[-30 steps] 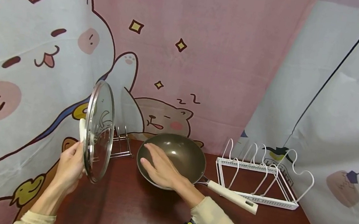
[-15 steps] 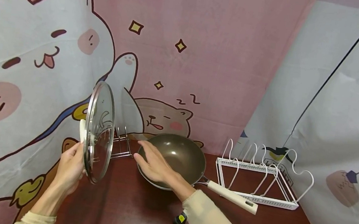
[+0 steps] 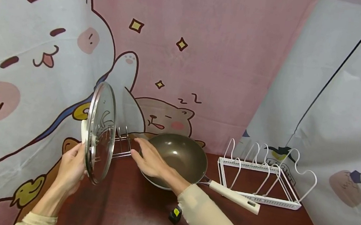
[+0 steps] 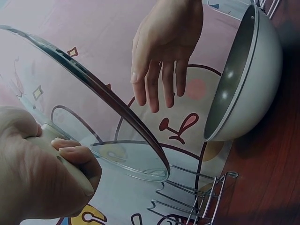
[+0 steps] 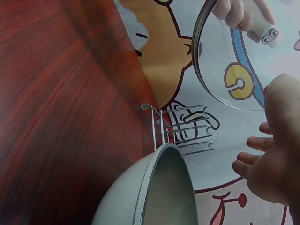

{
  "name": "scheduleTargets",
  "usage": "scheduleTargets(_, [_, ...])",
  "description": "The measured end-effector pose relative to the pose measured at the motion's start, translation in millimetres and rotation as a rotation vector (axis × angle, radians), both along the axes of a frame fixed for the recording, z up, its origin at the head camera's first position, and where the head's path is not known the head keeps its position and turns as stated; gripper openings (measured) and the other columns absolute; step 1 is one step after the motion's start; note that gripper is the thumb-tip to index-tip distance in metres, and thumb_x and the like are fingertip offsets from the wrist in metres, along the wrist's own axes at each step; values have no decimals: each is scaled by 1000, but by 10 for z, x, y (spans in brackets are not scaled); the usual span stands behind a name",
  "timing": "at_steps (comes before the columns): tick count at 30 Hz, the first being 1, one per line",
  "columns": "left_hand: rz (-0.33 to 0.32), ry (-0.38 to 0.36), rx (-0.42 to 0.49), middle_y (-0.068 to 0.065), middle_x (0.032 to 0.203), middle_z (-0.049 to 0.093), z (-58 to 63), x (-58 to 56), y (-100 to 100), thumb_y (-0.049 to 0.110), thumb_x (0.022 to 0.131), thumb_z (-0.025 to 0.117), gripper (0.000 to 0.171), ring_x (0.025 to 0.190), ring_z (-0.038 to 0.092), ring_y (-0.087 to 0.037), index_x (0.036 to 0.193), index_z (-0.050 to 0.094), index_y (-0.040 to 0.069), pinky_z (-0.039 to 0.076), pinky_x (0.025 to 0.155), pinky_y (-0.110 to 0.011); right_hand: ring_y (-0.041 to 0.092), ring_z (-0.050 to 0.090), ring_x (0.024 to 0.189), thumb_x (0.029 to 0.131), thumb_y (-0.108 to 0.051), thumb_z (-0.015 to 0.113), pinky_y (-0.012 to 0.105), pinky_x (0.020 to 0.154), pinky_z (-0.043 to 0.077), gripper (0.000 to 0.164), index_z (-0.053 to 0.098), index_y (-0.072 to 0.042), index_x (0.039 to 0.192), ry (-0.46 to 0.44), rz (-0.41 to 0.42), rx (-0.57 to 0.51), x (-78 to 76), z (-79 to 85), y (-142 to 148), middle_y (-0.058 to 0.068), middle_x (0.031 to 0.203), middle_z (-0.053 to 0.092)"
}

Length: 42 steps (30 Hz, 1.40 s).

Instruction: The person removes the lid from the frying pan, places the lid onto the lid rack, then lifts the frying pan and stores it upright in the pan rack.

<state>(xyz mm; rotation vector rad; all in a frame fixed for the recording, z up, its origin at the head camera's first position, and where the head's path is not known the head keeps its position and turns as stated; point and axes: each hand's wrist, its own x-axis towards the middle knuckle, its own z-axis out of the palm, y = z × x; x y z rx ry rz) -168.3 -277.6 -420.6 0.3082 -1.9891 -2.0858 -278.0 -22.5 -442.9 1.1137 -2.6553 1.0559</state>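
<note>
My left hand [image 3: 70,168] grips the cream handle [image 4: 70,171] of a round glass pot lid [image 3: 109,112]. The lid stands nearly on edge in the air, its steel rim facing me in the head view. Over the left part of a wok [image 3: 185,157] hovers my right hand [image 3: 150,162], fingers extended leftward and holding nothing. The left wrist view shows that hand apart from both lid and wok. The wok has a brown inside, a pale outside and a cream handle [image 3: 234,196] pointing right.
A metal wire rack [image 3: 122,153] stands behind the lid, partly seen through its glass. On the right is a white adjustable rack [image 3: 267,200] with several looped dividers. The dark red table [image 3: 118,205] meets a printed curtain [image 3: 232,59] at the back.
My right hand has moved left across the wok, from over its bowl toward its left rim. My left hand and the lid have stayed almost still.
</note>
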Motion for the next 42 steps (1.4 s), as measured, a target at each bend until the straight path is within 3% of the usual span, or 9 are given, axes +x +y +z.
scheduleTargets(6, [-2,-1,0,13,66,50,-7,15,1,57,117,52,36,44,39,-4,118,70,26,34,38,-25,28,45,167,119,-39,46,45,139,37,61,41,-7,172,-61,-23,-15,-54,-44,-44,12,177,49])
scheduleTargets(15, [5,7,8,11,66,51,-2,3,-31,57,116,54,37,42,38,-5,115,70,24,31,36,-31,32,50,164,119,-39,46,45,137,41,60,45,-6,169,-80,-40,-46,-167,-114,-148,16,174,53])
scheduleTargets(22, [12,-3,1,12,68,53,2,-4,-17,62,113,58,42,44,40,-5,103,68,23,33,38,-26,32,50,164,119,-39,46,45,137,40,60,46,-4,168,-99,-31,-52,-221,-157,-237,17,174,52])
scheduleTargets(36, [0,19,40,11,66,51,-24,8,25,60,112,59,40,44,41,-6,101,68,23,34,38,-28,34,50,164,119,-37,48,45,138,39,60,46,-3,168,-96,-35,-21,-332,-247,-402,21,173,52])
scheduleTargets(42, [-3,40,44,11,64,48,-20,1,21,59,113,59,40,41,38,-6,100,67,22,28,37,-35,34,51,163,119,-36,47,42,138,40,60,48,-1,167,-70,-54,-10,-395,-261,-474,21,172,54])
